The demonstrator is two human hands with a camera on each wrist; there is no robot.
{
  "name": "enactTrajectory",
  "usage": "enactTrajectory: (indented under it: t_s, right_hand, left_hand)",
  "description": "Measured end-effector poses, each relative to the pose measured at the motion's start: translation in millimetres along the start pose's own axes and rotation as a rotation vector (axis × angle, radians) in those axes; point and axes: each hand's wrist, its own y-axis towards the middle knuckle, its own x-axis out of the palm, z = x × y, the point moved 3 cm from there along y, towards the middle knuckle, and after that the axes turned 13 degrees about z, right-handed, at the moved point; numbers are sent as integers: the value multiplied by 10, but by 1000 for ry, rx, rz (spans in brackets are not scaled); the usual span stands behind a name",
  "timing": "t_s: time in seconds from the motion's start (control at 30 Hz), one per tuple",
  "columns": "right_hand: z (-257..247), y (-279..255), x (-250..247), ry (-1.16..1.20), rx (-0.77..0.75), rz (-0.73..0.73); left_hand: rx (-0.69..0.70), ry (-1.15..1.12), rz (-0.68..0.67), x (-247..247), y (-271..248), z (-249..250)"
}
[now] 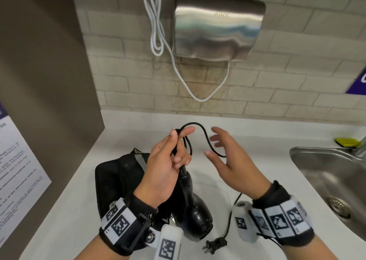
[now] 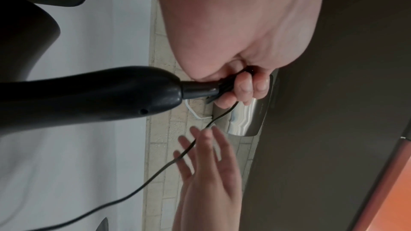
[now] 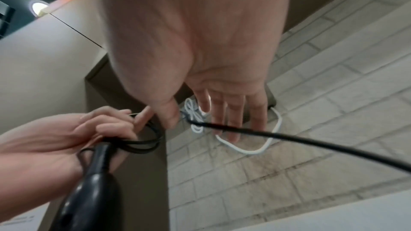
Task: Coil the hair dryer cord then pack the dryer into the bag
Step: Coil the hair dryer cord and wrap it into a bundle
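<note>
Head view shows the left hand (image 1: 164,166) curled round a few gathered loops of black cord (image 1: 206,139) at the base of the hair dryer (image 1: 195,210) handle, with the dryer hanging below it over the counter (image 1: 257,147). Just beside it the right hand (image 1: 227,156) is spread with relaxed fingers; the cord crosses its palm side, not pinched. From there the cord drops toward the near counter edge, where the plug (image 1: 215,245) lies. The black bag (image 1: 118,178) sits under the left wrist, toward the counter's left end by the brown panel (image 1: 49,81).

Likely trouble: with nothing guiding the loose length, the loops may spring apart or tangle, and the trailing plug may snag at the near edge. The sink (image 1: 326,170) at the right end limits sweep; open room lies toward the back wall.
</note>
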Motion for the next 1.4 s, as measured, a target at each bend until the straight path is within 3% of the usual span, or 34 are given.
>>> enactTrajectory:
  t_s: [0.2,0.33,0.53,0.63,0.77,0.93,1.17,1.4]
  right_hand:
    - [-132,33,388,56,-53,101]
    - [-113,-128,524,45,-58,-56]
    - [84,-581,572,-159,-92,-206]
    - [102,-793,460,-186,-60,-197]
    - [-100,-821,107,-208,-167,-72]
    - [-445,-645,-321,-199,-311,17]
    - [-568,-294,-606,17,-293,54]
    - [-534,18,-590,99,-230,143]
  left_hand:
    - [-15,-30,-7,7,-38,-13]
    - [9,-86,41,-35,-30,15]
    - [23,-116,85,-113,33,-28]
    - [50,-88,98,-107,54,-36]
    - [82,-22,91,-76,85,-40]
    - [121,121,-3,38,11,-57]
    - [135,374,-255,119,-151,9]
    - [128,480,-515,151,-293,89]
